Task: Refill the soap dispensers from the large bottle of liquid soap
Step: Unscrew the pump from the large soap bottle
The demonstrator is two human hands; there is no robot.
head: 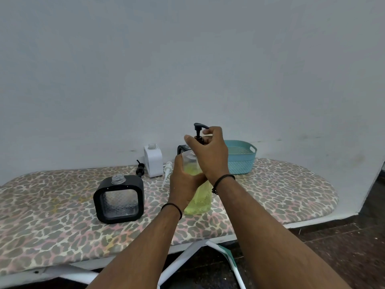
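One large bottle upright on ironing board, left hand wrapped around it; right hand pinching its black pump. Three dispensers: black-framed, white, one half-hidden. Two loose pumps, one basket.

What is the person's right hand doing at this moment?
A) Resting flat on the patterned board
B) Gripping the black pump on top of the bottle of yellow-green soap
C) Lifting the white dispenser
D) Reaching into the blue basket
B: the right hand has its fingers curled round the black pump at the neck of the yellow-green soap bottle, while the left hand holds the bottle's body.
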